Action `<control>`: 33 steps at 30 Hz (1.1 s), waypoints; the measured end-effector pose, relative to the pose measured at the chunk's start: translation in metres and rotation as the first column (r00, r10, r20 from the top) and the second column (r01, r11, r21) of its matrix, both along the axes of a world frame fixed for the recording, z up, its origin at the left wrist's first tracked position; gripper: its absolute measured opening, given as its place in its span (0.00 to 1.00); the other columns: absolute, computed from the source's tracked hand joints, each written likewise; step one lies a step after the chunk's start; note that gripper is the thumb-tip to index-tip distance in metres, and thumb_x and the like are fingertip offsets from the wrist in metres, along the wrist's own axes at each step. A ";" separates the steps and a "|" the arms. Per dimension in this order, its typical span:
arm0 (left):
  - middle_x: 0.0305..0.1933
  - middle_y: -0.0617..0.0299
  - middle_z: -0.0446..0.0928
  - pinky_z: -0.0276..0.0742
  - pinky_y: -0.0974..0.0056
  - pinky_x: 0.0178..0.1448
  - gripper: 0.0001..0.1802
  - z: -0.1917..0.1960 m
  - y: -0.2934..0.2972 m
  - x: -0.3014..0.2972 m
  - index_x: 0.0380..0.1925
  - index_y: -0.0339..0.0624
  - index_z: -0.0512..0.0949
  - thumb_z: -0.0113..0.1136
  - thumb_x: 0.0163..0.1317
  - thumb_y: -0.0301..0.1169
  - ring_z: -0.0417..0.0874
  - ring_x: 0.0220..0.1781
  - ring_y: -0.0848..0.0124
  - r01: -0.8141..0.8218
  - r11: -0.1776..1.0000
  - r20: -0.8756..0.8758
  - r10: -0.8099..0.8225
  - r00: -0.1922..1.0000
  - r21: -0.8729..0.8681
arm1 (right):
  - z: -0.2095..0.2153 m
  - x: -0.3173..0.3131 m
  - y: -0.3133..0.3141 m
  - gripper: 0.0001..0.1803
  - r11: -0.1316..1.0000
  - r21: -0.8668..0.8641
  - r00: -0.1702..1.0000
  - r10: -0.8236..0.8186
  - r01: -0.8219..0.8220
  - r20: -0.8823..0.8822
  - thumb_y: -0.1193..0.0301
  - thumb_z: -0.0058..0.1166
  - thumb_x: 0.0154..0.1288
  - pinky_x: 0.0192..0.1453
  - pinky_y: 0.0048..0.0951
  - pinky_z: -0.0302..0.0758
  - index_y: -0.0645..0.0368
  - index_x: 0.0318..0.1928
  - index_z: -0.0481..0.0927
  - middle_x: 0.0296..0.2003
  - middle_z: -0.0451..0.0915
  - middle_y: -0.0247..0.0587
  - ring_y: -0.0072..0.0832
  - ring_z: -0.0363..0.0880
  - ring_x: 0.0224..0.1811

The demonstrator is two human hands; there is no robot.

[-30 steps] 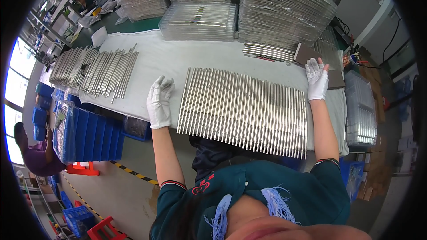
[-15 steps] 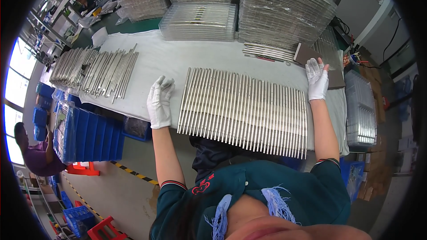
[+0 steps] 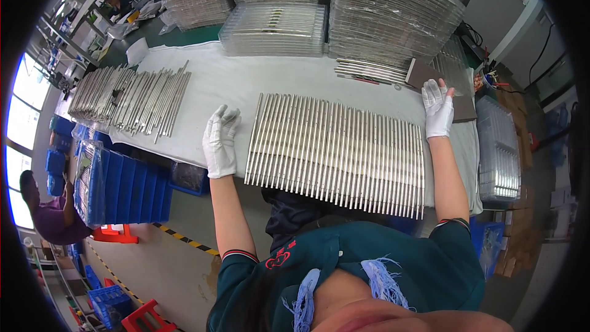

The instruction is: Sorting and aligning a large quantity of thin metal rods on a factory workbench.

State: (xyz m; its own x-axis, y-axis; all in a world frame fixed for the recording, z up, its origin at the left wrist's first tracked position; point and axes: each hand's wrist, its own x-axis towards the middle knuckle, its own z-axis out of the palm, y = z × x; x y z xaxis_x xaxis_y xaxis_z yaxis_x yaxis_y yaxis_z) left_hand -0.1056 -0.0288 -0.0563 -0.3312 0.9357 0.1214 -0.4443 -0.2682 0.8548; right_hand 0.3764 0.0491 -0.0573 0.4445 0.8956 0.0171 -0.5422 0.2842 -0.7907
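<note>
Left hand (image 3: 221,141), gloved, lies flat and open at the left edge of the row of metal rods (image 3: 335,150), which sits mid-counter (image 3: 215,80). Right hand (image 3: 438,109), fingers spread, holds nothing at the far right end. Rods look stiff, slippery, prone to rolling; best squeezed from both ends. Nothing has visibly shifted from the earlier frame.

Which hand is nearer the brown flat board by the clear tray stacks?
Right. The right hand lies against the brown board; the left hand is across the row of metal rods.
</note>
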 end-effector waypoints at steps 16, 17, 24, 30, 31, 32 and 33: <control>0.50 0.48 0.73 0.68 0.55 0.65 0.25 0.001 0.000 -0.002 0.57 0.29 0.65 0.49 0.68 0.37 0.73 0.58 0.58 0.012 1.000 -0.057 -0.012 0.998 0.006 | 0.002 -0.001 0.000 0.31 1.000 -0.001 1.000 0.012 -0.012 -0.006 0.48 0.39 0.70 0.64 0.37 0.69 0.62 0.61 0.63 0.51 0.76 0.48 0.38 0.74 0.56; 0.50 0.48 0.73 0.68 0.55 0.65 0.25 0.001 0.000 -0.001 0.57 0.29 0.65 0.49 0.68 0.37 0.73 0.58 0.58 0.015 1.000 -0.056 -0.015 0.998 -0.001 | 0.003 -0.001 -0.001 0.32 1.000 0.008 1.000 0.013 -0.013 0.008 0.48 0.39 0.70 0.64 0.37 0.69 0.62 0.61 0.63 0.51 0.76 0.49 0.38 0.74 0.56; 0.49 0.47 0.74 0.69 0.55 0.65 0.23 -0.001 0.000 0.002 0.56 0.28 0.67 0.47 0.69 0.36 0.75 0.56 0.57 -0.003 1.000 -0.037 0.003 0.999 -0.005 | -0.001 -0.001 -0.004 0.32 1.000 -0.011 0.999 -0.010 0.010 0.036 0.48 0.38 0.71 0.64 0.39 0.70 0.63 0.61 0.63 0.50 0.76 0.51 0.39 0.74 0.56; 0.54 0.44 0.71 0.67 0.52 0.67 0.26 0.000 -0.001 -0.004 0.57 0.27 0.65 0.48 0.68 0.38 0.72 0.60 0.55 0.045 0.999 -0.054 -0.045 0.998 -0.005 | 0.011 -0.003 -0.004 0.33 0.998 0.054 0.995 -0.046 0.042 0.087 0.47 0.38 0.70 0.64 0.42 0.69 0.65 0.59 0.62 0.50 0.75 0.56 0.43 0.74 0.56; 0.54 0.43 0.70 0.66 0.52 0.67 0.26 0.000 -0.002 -0.004 0.58 0.27 0.65 0.49 0.68 0.38 0.71 0.60 0.55 0.037 0.999 -0.041 -0.037 0.998 0.011 | 0.011 -0.001 -0.004 0.34 0.995 0.094 0.995 -0.052 0.044 0.084 0.46 0.38 0.69 0.64 0.43 0.69 0.65 0.59 0.62 0.50 0.75 0.56 0.44 0.74 0.56; 0.55 0.42 0.69 0.66 0.52 0.67 0.26 0.001 0.001 -0.004 0.58 0.27 0.64 0.49 0.68 0.38 0.70 0.61 0.55 0.030 0.999 -0.027 -0.029 0.999 0.034 | 0.010 0.001 -0.001 0.34 0.995 0.077 0.994 -0.063 0.057 0.088 0.46 0.38 0.69 0.64 0.43 0.69 0.65 0.59 0.62 0.50 0.75 0.56 0.44 0.74 0.56; 0.58 0.43 0.68 0.61 0.52 0.70 0.27 0.004 0.003 -0.002 0.59 0.29 0.64 0.47 0.69 0.40 0.68 0.64 0.55 0.048 0.999 -0.042 -0.047 0.998 0.005 | 0.009 0.004 0.001 0.34 0.993 0.099 0.995 -0.066 0.058 0.079 0.46 0.38 0.69 0.64 0.44 0.70 0.65 0.59 0.62 0.49 0.75 0.57 0.45 0.73 0.56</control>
State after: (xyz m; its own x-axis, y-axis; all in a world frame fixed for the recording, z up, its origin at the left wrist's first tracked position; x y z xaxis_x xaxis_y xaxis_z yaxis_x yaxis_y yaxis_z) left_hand -0.1074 -0.0256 -0.0521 -0.2810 0.9494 0.1402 -0.4206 -0.2532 0.8712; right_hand 0.3801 0.0501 -0.0483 0.4928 0.8587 0.1405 -0.4558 0.3923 -0.7990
